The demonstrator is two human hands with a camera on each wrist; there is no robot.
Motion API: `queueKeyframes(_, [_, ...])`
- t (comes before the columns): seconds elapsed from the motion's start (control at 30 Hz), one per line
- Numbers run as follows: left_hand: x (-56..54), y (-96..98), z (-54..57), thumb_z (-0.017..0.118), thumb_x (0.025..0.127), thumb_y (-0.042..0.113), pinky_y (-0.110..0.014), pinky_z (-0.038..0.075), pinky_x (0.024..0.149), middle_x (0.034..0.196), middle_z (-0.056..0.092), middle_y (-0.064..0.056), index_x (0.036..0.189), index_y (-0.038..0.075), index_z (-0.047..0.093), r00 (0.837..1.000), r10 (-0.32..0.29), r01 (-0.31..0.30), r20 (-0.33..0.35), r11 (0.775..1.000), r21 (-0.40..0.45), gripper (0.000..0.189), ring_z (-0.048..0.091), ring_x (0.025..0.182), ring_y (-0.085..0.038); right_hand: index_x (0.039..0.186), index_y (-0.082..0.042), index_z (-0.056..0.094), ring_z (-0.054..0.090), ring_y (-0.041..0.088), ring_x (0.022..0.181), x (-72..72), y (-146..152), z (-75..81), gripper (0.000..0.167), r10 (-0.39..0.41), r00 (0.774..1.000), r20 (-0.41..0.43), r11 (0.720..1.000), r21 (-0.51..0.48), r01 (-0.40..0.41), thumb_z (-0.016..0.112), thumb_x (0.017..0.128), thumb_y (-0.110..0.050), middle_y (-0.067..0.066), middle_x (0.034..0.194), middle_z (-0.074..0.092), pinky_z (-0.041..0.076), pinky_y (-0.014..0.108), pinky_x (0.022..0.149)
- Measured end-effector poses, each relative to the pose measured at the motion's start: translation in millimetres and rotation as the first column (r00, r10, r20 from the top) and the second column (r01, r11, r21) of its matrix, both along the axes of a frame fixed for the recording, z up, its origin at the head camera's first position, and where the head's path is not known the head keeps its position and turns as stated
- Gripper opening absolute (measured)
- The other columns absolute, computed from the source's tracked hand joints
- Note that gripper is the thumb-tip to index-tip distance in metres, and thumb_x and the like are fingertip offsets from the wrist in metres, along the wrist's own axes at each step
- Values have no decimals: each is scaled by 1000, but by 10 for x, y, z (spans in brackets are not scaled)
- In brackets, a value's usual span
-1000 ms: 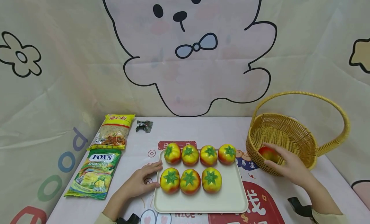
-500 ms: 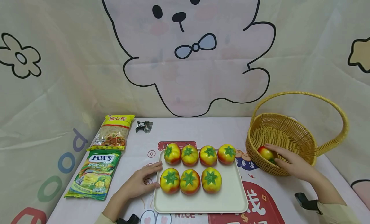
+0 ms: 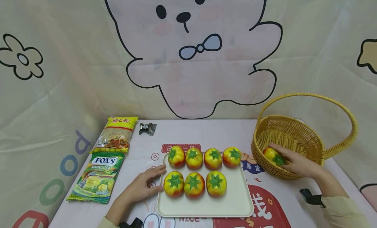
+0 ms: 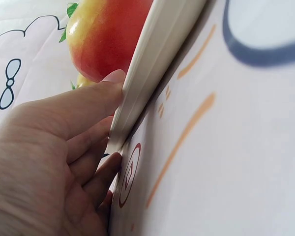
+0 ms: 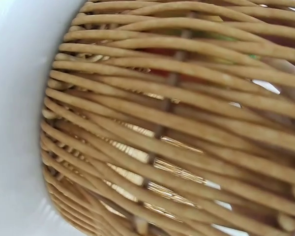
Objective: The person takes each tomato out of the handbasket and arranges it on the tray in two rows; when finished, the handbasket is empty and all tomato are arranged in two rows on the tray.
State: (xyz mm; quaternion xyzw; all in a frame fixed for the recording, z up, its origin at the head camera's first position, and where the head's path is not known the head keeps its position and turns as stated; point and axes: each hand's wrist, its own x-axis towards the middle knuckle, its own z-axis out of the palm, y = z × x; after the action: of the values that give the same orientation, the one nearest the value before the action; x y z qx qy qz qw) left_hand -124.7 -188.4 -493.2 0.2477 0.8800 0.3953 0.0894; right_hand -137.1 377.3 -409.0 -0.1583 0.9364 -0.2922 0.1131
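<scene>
My right hand [image 3: 298, 162] reaches into the wicker basket [image 3: 312, 136] and holds a red-yellow persimmon [image 3: 270, 154] with a green star-shaped cap, low at its near left side. The thumb is mostly hidden. Seen from the right wrist, the basket wall [image 5: 152, 108] fills most of the picture, with red and green showing faintly through the weave. My left hand [image 3: 144, 185] rests against the left edge of a cream tray [image 3: 206, 210]; in the left wrist view its thumb touches the rim [image 4: 142, 64]. Two rows of similar persimmons [image 3: 193, 184] sit on the tray.
At the left lie a yellow pasta bag [image 3: 116, 133] and a green Fox's candy bag [image 3: 98, 177]. A small dark wrapped sweet [image 3: 147, 128] lies near the back. The basket's tall handle [image 3: 350, 123] arches over its right side. A printed cloth covers the table.
Inside the basket, the persimmon has turned so its green cap now faces up and right. My right hand has shifted slightly around it. The left hand and tray stay put.
</scene>
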Motion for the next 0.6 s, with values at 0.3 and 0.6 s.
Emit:
queueKeyframes(0.3, [-6, -3, -9, 69, 80, 49, -49, 21, 117, 148, 42, 10, 135, 25, 54, 1000, -1, 1, -7, 1000, 3, 61, 36, 139, -23, 148, -6, 23, 41, 50, 114, -20, -6, -87, 74, -54, 999, 3, 998, 28, 54, 62, 85, -2, 32, 136, 35, 42, 70, 89])
queueKeyframes(0.6, [-6, -4, -12, 69, 80, 49, -48, 21, 117, 148, 42, 9, 134, 24, 55, 1000, -6, 6, -11, 1000, 6, 61, 36, 139, -23, 147, -1, 22, 50, 46, 103, -10, -34, -115, 79, -153, 987, -50, 984, 81, 157, 68, 87, -25, 34, 126, 44, 49, 61, 79])
